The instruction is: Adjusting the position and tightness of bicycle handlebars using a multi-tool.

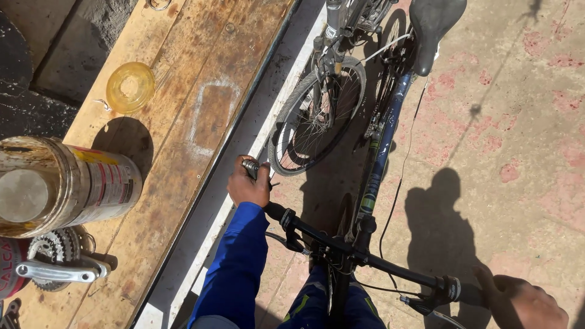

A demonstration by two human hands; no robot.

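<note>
Gripping the two ends of a black handlebar [365, 259], the person stands over a blue bicycle [381, 143] on a reddish concrete floor [524, 122]. The left hand [248, 183], at the end of a blue sleeve [234, 268], has its grip clenched around the left handlebar end, where a ribbed metal stub shows between thumb and fingers. The right hand [527, 301] sits at the lower right corner, its grip wrapped over the right end beside a brake lever [426, 301]; part of that hand is cut off by the frame edge. The bicycle frame runs away from the bars toward a black saddle [432, 24], and the rear wheel [317, 119] stands just beside a white kerb strip [244, 176].

To the left lies a worn wooden surface [201, 91] carrying a large tin can [67, 183], a yellow plastic lid [130, 86] and a silver crank arm with a toothed chainring [58, 268].

As a judgement: the left hand is very near the edge of the surface, so any swing of the bars that way could pinch the knuckles against the kerb. The bare ribbed stub offers a poor hold, and a slip there could let the bicycle tip. The wheel also stands close enough to the kerb to scrape it.
</note>
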